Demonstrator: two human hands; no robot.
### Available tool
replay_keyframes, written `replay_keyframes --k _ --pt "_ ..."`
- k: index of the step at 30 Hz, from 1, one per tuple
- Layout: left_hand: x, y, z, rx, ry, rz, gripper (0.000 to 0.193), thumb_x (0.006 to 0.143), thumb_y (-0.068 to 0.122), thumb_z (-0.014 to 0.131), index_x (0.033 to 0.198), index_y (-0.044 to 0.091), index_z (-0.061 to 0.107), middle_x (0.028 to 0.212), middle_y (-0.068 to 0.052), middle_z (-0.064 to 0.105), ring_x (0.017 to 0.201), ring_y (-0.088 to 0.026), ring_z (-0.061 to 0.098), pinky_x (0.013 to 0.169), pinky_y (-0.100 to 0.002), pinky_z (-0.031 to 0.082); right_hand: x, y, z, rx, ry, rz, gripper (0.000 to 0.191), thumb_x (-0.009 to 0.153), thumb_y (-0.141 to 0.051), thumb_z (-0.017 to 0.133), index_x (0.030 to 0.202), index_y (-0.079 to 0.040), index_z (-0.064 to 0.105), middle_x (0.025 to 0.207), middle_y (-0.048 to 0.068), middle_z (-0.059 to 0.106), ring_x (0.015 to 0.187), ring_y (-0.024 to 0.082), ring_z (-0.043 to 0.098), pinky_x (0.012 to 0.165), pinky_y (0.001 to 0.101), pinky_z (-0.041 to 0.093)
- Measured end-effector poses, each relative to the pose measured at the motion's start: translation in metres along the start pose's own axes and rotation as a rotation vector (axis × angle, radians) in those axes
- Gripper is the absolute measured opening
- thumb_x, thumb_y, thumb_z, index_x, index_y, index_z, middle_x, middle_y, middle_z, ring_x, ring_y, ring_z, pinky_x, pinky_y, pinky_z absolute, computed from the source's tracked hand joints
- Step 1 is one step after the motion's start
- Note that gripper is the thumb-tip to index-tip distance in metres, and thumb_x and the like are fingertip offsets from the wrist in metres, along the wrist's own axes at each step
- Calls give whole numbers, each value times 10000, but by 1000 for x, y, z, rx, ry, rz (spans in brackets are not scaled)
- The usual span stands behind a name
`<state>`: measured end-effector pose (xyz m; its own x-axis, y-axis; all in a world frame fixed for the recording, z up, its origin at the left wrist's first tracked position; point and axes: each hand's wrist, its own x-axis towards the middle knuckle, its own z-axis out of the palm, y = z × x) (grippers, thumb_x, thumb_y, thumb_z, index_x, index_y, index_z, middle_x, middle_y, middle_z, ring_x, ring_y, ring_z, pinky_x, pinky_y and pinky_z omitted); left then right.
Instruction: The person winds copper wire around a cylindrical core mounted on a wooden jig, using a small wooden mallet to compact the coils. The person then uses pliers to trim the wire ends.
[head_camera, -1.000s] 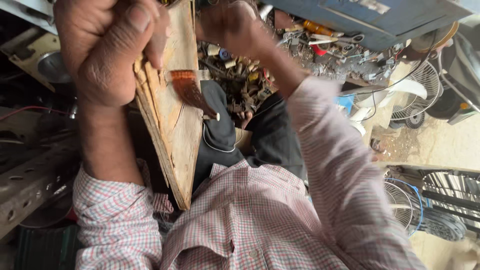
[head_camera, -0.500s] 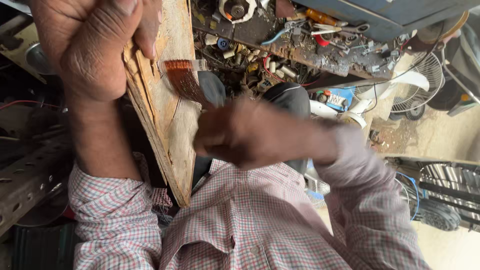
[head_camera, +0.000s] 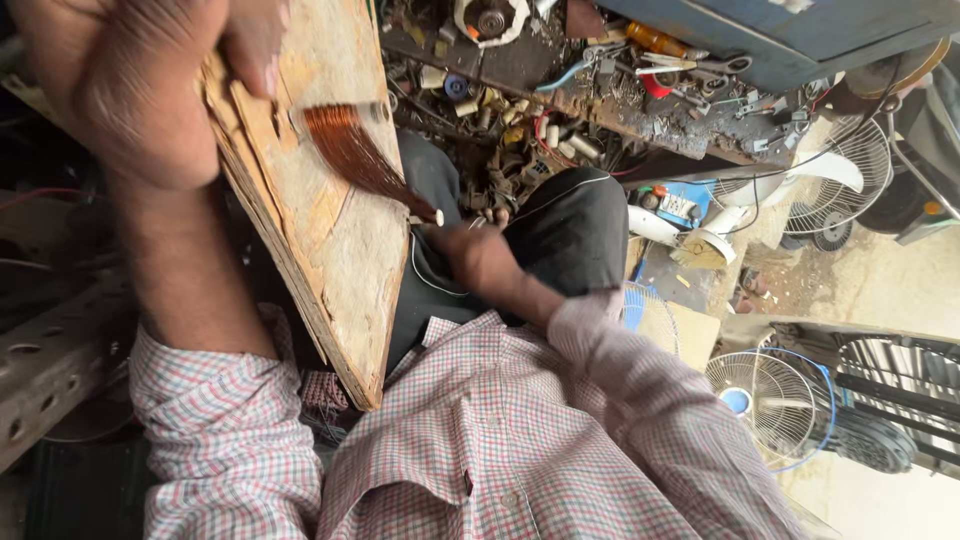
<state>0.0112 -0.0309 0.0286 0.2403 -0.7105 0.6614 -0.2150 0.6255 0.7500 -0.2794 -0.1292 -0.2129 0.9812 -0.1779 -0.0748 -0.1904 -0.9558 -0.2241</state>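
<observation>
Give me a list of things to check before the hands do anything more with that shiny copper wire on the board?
1. Left hand clamped on the top edge of the wooden board: ok.
2. Copper wire bundle lying flat against the board's face: ok.
3. Right hand at the bundle's lower end: it is there, but the grip is blurred, so cannot tell.
4. Board's bottom corner propped on something firm: it ends over the checked shirt, support hidden, cannot tell.
5. Room around the right hand: the heap of metal parts sits close behind it, probably not ok.
6. Fan guard out of the way: well to the side, ok.
</observation>
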Motion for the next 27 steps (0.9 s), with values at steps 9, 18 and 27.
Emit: replay_keyframes --k 9,18,27 --pt "9 0 28 -65 13 -52 417 1225 247 543 915 -25 604 680 -117 579 485 -149 520 536 -266 414 35 -19 -313 552 80 -583 93 963 -17 642 989 -62 719 956 93 738 809 254 692 700 409 549" --pt "15 12 17 -99 -36 -15 447 1289 253 536 939 -22 572 707 -100 597 550 -142 543 540 -247 400 89 78 -73 683 -58 282 322 1016 -363 658 1018 -62 774 977 114 775 851 224 797 725 394 687" --pt "-15 -12 -3 108 -44 61 425 1318 143 502 956 -50 612 781 -138 644 651 -188 641 575 -272 448 -8 -18 -80 783 -24 -158 141 939 -105 749 1042 -19 792 900 117 762 742 215 705 627 376 579"
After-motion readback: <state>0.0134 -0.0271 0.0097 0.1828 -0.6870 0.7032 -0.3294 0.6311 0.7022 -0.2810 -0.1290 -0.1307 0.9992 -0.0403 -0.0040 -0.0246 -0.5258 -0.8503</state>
